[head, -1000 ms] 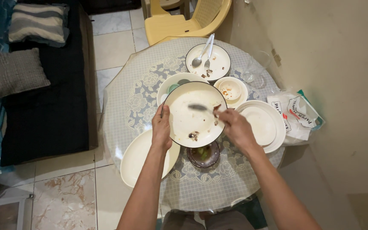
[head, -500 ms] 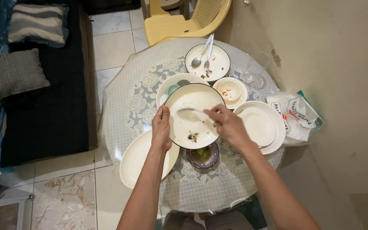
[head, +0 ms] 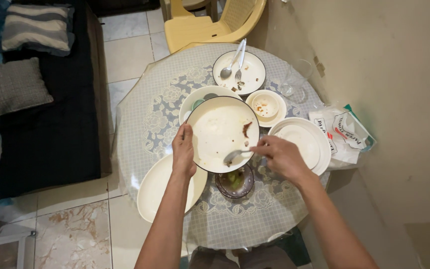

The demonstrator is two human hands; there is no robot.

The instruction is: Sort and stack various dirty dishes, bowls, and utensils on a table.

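Two bare forearms are seen reaching up from the lower edge of the view, and no sleeves, watch, bracelets or rings can be made out on them. The left hand [head: 183, 151] and the right hand [head: 280, 156] are uncovered, with no gloves worn. At the bottom edge, between the arms, a strip of grey fabric [head: 240, 258] is glimpsed at the lap, though its kind of garment cannot be told.

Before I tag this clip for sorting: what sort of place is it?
Likely a home dining corner: a round table of used plates, a plastic chair, and a sofa with cushions alongside.
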